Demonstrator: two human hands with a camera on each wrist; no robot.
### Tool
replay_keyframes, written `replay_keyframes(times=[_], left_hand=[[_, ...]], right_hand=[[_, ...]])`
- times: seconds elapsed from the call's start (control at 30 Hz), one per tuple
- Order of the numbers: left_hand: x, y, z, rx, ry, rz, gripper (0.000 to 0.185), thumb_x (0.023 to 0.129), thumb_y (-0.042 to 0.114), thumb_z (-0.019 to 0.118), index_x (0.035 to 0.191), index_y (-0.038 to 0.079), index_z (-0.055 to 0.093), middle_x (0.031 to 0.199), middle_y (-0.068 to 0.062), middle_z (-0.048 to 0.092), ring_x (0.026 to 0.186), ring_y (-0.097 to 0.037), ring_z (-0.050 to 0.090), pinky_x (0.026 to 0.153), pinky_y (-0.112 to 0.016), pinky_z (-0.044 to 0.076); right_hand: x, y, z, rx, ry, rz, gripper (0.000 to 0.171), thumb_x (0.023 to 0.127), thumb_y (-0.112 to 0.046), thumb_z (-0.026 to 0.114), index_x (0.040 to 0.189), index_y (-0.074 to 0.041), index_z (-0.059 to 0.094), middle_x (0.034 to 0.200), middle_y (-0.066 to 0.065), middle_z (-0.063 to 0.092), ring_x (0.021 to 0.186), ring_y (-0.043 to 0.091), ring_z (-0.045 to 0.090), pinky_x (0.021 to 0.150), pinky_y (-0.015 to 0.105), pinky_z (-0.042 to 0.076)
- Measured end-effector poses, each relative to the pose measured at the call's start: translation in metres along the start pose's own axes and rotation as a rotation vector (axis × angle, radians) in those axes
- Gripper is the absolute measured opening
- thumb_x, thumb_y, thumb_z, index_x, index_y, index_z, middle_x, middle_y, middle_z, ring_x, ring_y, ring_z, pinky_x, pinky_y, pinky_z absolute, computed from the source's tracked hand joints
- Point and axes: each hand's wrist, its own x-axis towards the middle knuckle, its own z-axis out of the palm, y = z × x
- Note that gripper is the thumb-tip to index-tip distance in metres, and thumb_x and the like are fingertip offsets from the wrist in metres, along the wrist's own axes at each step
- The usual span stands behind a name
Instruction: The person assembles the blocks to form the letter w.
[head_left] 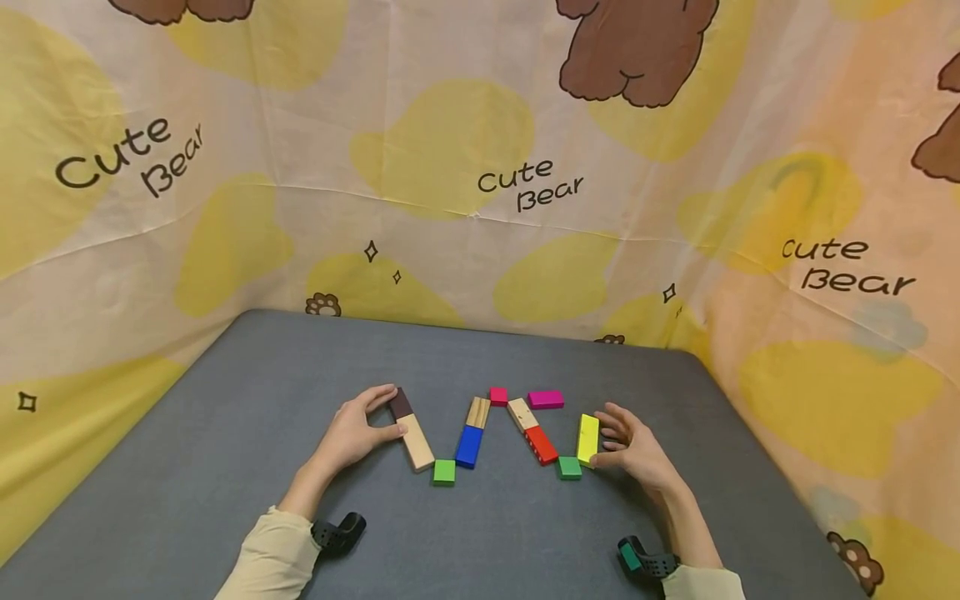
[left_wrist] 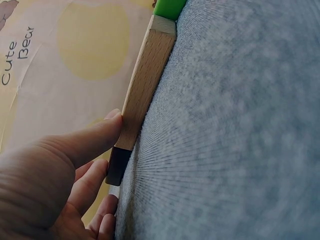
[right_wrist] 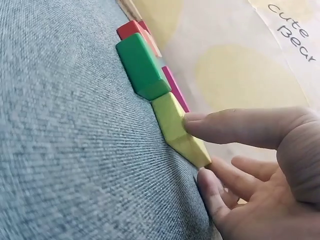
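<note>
My left hand (head_left: 356,433) lies alongside the row's left end. Its thumb touches the side of a beige wooden block (head_left: 417,442), and a fingertip is at the dark brown block (head_left: 401,403) that continues the line. In the left wrist view the brown block (left_wrist: 119,165) sits end to end with the beige one. On the other side, my right hand (head_left: 637,450) is beside a yellow block (head_left: 588,437). Its thumb touches the yellow block (right_wrist: 172,117) in the right wrist view, with other fingertips near the far end. A darker green block (head_left: 570,468) adjoins the yellow one.
Between the hands a zigzag continues: a light green block (head_left: 444,472), blue block (head_left: 469,447), striped wooden block (head_left: 478,412), pinkish-red block (head_left: 498,397), pale wooden block (head_left: 522,415) and red block (head_left: 542,445). A magenta block (head_left: 546,400) lies apart on the grey table (head_left: 495,542).
</note>
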Motion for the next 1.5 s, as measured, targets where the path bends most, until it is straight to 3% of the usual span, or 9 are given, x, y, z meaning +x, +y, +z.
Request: replay_keyframes(times=[0.37,0.7,1.5], left_hand=[[0.0023,-0.0015,-0.0011,0.01,0.005,0.015,0.074,0.085,0.028,0.08,0.147,0.009,0.045,0.141,-0.007,0.054,0.14,-0.042,0.024,0.108,-0.063,0.017],[0.0018,-0.001,-0.0017,0.001,0.005,0.022,0.073,0.085,0.026,0.08,0.147,0.008,0.045,0.141,-0.007,0.054,0.142,-0.041,0.022,0.11,-0.063,0.013],[0.0028,-0.0029,-0.0006,0.007,-0.001,0.014,0.074,0.085,0.029,0.08,0.148,0.01,0.045,0.141,-0.005,0.054,0.141,-0.041,0.024,0.108,-0.063,0.018]], right_hand=[[0.0017,-0.0029,0.0043,-0.061,0.045,0.012,0.094,0.077,-0.004,0.082,0.152,0.0,0.027,0.15,0.022,0.038,0.13,0.04,0.04,0.106,0.056,0.034],[0.0027,-0.002,0.0039,-0.066,0.034,0.007,0.091,0.076,-0.005,0.083,0.15,0.002,0.031,0.148,0.023,0.04,0.13,0.038,0.04,0.105,0.051,0.038],[-0.0009,-0.0004,0.0042,-0.021,0.029,-0.017,0.087,0.073,0.0,0.082,0.148,0.001,0.037,0.145,0.022,0.042,0.128,0.037,0.04,0.105,0.051,0.038]])
